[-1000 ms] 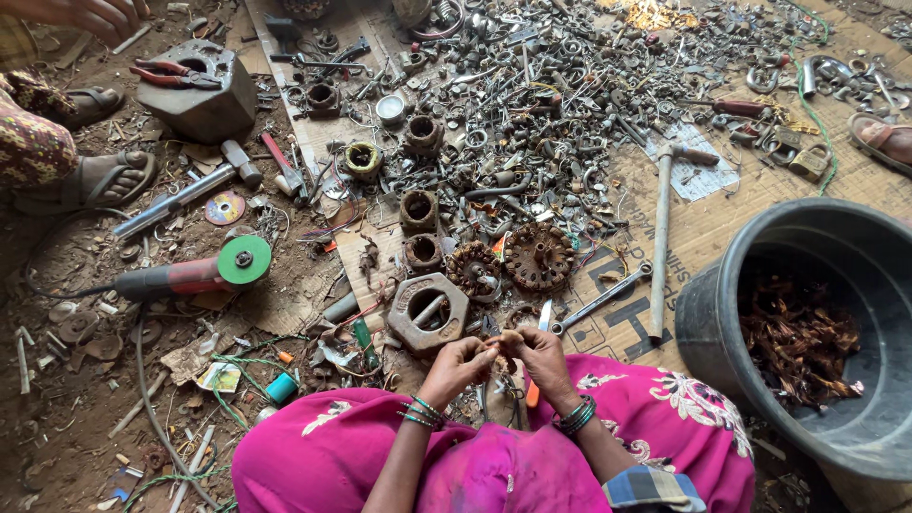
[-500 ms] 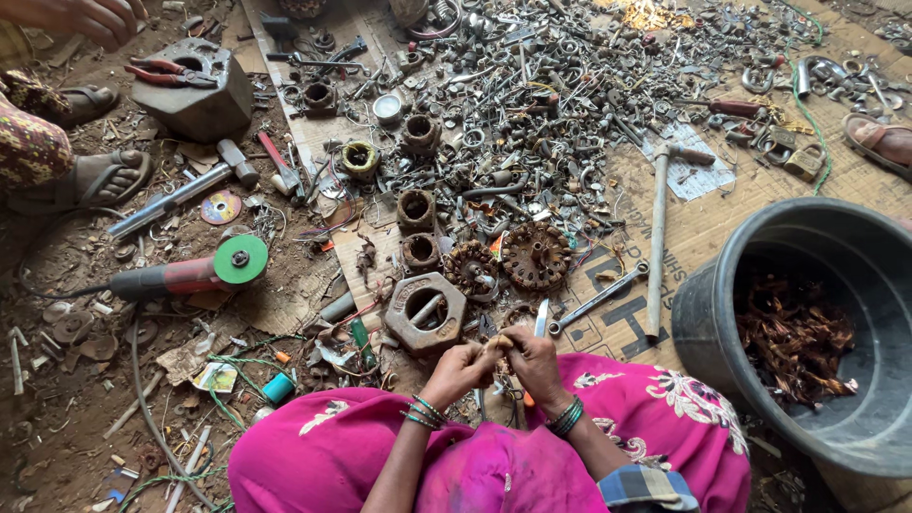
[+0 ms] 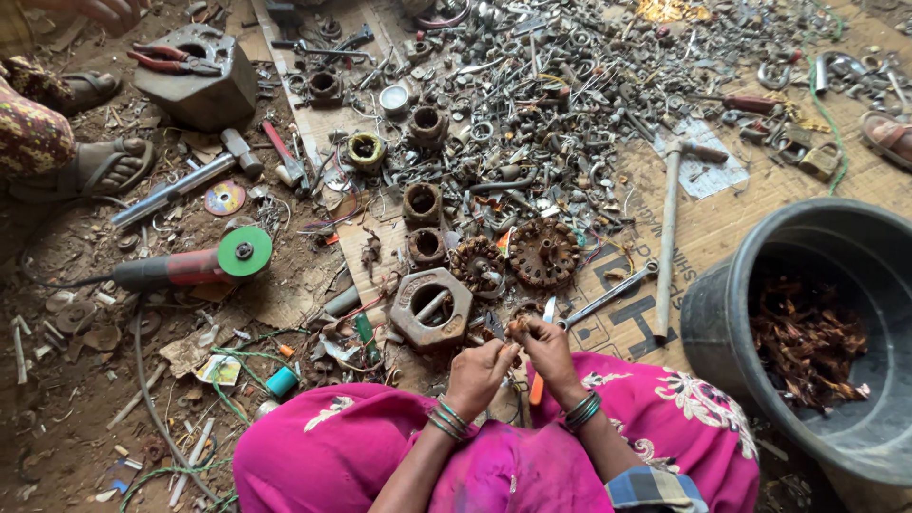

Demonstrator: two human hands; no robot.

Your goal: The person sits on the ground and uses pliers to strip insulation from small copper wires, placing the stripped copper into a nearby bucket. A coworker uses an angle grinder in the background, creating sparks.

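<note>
as hands (image 3: 518, 356) pinch a scrap (image 3: 519, 326), printed cardboard (image 3: 703, 228)

Lighting: daylight, soft and even, moderately bright. Shadows: weak and short; deepest inside the black tub (image 3: 722, 313) at the right edge, whose inner wall goes near-black. Highlights: one overexposed yellow-orange patch (image 3: 670, 9) at the ground's top edge; faint sheen on the scrap-metal pile (image 3: 560, 104). Focus: sharp across the centre; the left hand (image 3: 480, 375) and right hand (image 3: 549, 347) slightly soft. Distortion: wide-angle stretch toward the corners; the tub's rim bulges. Colour: saturated, the pink garment (image 3: 380, 446) vivid.
</note>
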